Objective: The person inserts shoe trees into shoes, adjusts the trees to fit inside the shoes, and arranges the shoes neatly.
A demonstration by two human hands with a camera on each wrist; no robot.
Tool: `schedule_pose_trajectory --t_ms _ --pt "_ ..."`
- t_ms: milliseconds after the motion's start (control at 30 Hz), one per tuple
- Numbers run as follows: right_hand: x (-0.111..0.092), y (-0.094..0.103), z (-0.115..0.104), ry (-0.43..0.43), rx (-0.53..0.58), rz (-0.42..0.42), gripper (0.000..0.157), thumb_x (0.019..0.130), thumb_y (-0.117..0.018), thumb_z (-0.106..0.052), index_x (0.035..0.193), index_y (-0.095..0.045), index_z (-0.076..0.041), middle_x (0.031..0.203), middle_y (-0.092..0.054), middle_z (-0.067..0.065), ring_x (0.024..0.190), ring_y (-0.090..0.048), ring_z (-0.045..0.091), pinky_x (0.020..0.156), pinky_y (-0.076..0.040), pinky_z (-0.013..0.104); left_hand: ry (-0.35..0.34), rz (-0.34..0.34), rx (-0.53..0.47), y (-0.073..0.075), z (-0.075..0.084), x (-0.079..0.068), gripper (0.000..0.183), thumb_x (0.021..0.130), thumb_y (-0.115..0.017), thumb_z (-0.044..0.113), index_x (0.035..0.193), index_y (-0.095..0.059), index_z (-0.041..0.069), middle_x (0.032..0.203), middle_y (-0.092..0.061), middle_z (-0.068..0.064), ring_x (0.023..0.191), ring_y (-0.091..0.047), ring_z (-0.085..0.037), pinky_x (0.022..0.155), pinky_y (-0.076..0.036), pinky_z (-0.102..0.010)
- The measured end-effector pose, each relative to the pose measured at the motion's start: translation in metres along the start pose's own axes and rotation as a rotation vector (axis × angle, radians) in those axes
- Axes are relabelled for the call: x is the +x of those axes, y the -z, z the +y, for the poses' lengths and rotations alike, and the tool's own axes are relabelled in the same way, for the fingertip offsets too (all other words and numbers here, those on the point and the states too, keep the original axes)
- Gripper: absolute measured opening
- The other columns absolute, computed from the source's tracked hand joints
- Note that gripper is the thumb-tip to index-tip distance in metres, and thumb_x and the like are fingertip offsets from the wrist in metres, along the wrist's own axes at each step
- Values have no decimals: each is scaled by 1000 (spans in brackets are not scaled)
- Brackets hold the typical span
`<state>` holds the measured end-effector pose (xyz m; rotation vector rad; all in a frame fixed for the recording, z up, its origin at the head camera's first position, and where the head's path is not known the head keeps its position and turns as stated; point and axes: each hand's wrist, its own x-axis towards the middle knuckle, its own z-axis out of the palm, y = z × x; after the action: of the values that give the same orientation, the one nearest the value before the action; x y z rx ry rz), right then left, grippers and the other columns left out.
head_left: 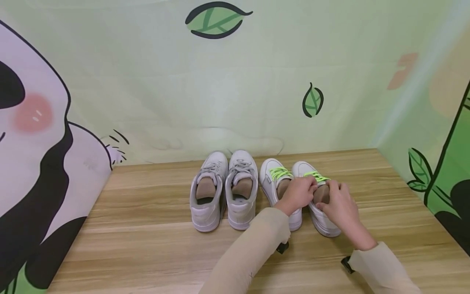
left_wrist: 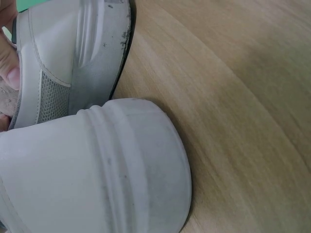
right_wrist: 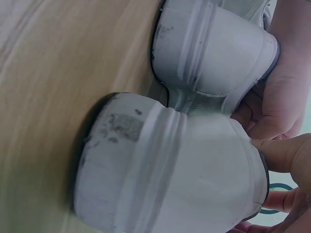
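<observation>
A white sneaker (head_left: 324, 223) with neon green laces (head_left: 316, 176) stands at the right end of a row, its brown inside showing. Both hands are at its opening. My left hand (head_left: 299, 192) reaches over the matching sneaker (head_left: 272, 185), fingers curled at the tongue and inner collar. From the other side, my right hand (head_left: 341, 206) grips the outer collar, thumb toward the inside. The right wrist view shows the right hand (right_wrist: 294, 187) at the collar of the near scuffed heel (right_wrist: 194, 179). In the left wrist view, the matching sneaker's heel (left_wrist: 141, 165) hides most of the left hand.
Left of this pair stand two white sneakers (head_left: 206, 194) (head_left: 241, 192) with greyish laces, toes toward the wall. All sit on a wood-grain surface (head_left: 147, 228). A pale green printed backdrop (head_left: 147, 81) with leaves and a panda rises behind and at the sides.
</observation>
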<state>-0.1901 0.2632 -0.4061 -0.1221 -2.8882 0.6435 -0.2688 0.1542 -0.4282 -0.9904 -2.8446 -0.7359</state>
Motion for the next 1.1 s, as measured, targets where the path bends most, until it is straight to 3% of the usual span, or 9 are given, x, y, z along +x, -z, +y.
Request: schedule_pose_trajectory --t_ms 433,767,1100 --pt "5 0 0 -25 -26 -8 64 68 -73 -19 117 -39 5 106 -40 34 85 -48 50 58 -40 52 2 21 13 -1 0 0 7 88 -52 22 89 -58 17 75 -58 10 64 -49 -2 56 -35 -11" --pt "4 -15 5 31 -27 116 60 66 -74 -12 111 -38 7 100 -41 32 73 -50 50 55 -41 53 -14 23 18 -1 0 0 8 88 -53 21 90 -59 17 74 -58 10 64 -49 -2 57 -35 -11" --pt "4 -24 6 3 -28 185 61 64 -76 -11 109 -38 5 100 -45 29 75 -51 46 56 -41 51 -24 40 31 -1 -1 0 8 88 -53 22 88 -59 18 71 -58 11 63 -49 -1 57 -35 -11"
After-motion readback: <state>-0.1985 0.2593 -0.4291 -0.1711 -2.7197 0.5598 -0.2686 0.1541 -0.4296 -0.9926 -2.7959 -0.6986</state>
